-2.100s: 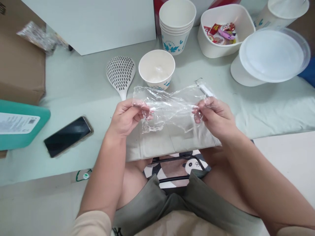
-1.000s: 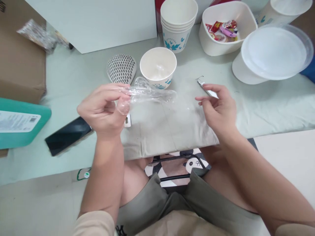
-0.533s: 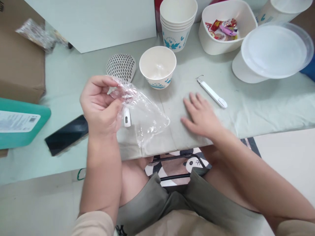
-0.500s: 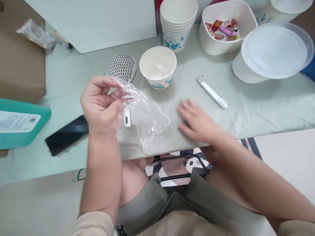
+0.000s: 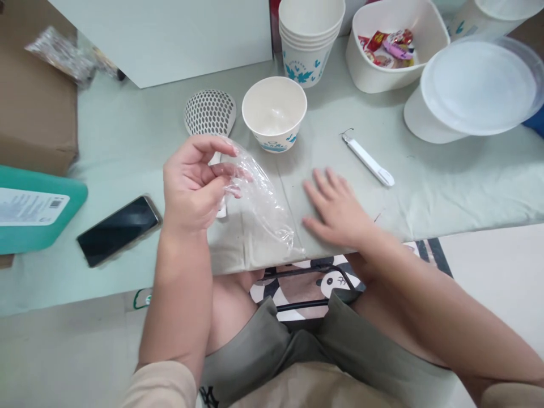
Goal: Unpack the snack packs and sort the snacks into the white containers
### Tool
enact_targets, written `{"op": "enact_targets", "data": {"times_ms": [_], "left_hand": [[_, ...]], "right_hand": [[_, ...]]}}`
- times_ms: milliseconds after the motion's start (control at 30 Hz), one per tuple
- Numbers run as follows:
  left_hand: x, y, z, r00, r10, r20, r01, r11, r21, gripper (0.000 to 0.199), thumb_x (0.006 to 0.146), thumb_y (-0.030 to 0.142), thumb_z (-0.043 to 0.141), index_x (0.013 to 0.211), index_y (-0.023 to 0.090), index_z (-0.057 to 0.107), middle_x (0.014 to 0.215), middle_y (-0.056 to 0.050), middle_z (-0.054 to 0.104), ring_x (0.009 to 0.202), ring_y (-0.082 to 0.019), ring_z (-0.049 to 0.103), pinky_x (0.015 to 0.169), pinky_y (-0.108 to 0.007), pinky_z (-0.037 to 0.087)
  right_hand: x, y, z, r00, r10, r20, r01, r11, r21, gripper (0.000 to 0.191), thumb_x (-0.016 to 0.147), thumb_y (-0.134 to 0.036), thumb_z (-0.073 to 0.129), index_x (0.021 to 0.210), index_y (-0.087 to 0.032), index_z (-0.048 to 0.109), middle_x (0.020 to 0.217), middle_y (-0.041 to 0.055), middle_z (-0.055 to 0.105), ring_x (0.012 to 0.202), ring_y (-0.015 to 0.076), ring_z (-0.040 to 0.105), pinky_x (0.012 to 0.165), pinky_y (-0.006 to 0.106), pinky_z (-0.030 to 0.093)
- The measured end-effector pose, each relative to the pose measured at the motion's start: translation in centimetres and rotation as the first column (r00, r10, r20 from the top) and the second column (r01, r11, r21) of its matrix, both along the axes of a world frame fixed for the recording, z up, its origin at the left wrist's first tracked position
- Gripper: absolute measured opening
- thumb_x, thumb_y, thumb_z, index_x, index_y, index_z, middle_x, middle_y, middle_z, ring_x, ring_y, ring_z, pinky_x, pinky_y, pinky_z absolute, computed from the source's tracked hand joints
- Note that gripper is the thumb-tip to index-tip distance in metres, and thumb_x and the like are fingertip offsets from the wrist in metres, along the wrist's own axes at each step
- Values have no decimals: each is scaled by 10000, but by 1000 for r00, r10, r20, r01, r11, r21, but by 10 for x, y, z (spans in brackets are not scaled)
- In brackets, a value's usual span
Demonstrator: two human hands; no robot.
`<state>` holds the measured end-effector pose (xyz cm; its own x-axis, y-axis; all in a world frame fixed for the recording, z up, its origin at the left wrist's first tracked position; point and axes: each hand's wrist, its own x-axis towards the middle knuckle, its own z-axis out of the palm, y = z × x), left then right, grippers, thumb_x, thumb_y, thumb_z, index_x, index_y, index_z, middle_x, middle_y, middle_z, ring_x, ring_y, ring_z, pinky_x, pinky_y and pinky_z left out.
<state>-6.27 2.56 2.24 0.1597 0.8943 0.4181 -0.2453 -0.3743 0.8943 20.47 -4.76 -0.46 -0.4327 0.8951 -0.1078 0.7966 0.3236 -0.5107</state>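
My left hand [image 5: 198, 184] is closed on a clear, crinkled plastic bag [image 5: 270, 198], which hangs down to the right over the table. Under that hand lies a white slotted spoon [image 5: 210, 110], its holed bowl showing and much of its handle hidden. My right hand [image 5: 338, 209] rests flat on the tablecloth, palm down with fingers spread, holding nothing. Beyond the two hands stands a single white paper bowl [image 5: 274, 113] with blue print. A white utility knife [image 5: 369, 160] lies to the right, past my right fingertips.
At the back are a stack of paper bowls [image 5: 308, 56], a white tub [image 5: 374, 76] of wrapped candies and a paper bucket [image 5: 437, 119] topped by a translucent lid [image 5: 480, 85]. On the left lie a phone [image 5: 119, 229] and a green pack [image 5: 38, 209] beside a cardboard box [image 5: 34, 113].
My left hand has shifted to the right with the plastic bag, uncovering more of the phone. My right hand has come to rest, fingers spread wider on the cloth.
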Motion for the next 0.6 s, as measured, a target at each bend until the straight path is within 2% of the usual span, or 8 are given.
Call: {"op": "enact_targets", "data": {"times_ms": [100,167,200,267,333,400,500,600], "left_hand": [[-3,4,-2,998,19,64,-22,999,45,360,636,56,899,944,199,779,939,3,768,562,-68,674,391,-136,554],[-3,5,-4,996,41,82,-45,998,48,370,614,63,904,934,202,779,930,-5,763,552,-72,658,367,-146,534],[-2,5,-5,996,50,80,-54,997,48,373,608,60,897,931,208,781,925,-7,759,551,-76,656,362,-152,529],[0,2,-6,997,62,41,-63,998,29,377,609,42,869,931,217,781,929,-15,756,558,-87,665,374,-167,539],[3,-2,-5,999,45,-14,-46,999,-2,360,614,53,859,925,213,771,938,-28,753,562,-104,680,373,-182,543],[4,-4,-4,998,24,-55,-26,999,-22,321,631,90,863,912,208,763,932,-36,744,559,-113,684,350,-185,522],[4,-2,-1,999,32,-23,-32,999,9,270,644,144,883,876,213,764,877,-23,738,548,-100,659,331,-167,489],[0,3,0,994,87,68,-89,995,32,273,629,193,925,835,217,749,837,-9,740,524,-84,620,366,-180,525]], "right_hand": [[-12,-16,19,820,448,-357,-546,799,-253,458,980,-389,594,1400,-225,673,1468,129,676,1393,294,612,1252,540,360],[-11,-21,31,706,379,-598,-673,622,-401,370,1020,-385,545,1274,-198,738,1150,79,817,1009,183,771,971,330,574],[-8,-21,34,727,301,-618,-638,629,-445,374,1023,-410,535,1216,-175,754,999,65,829,846,165,766,809,282,591],[-2,-15,32,856,124,-502,-374,819,-435,388,1017,-437,517,1142,-164,762,875,63,811,719,178,728,675,291,572],[0,-5,20,945,-79,-317,13,979,-204,377,1003,-400,506,1197,-186,747,1058,109,816,901,248,753,843,395,598],[-5,6,4,963,-213,-163,221,975,31,473,982,-362,514,1390,-174,660,1417,168,698,1290,346,657,1127,546,485],[-18,12,-6,988,-157,-3,156,984,85,623,971,-389,532,1525,-103,541,1685,211,405,1591,425,329,1280,665,230],[-23,4,10,953,201,-226,-232,965,-123,427,964,-398,566,1289,-174,730,1492,157,651,1452,372,544,1230,591,360]]}}
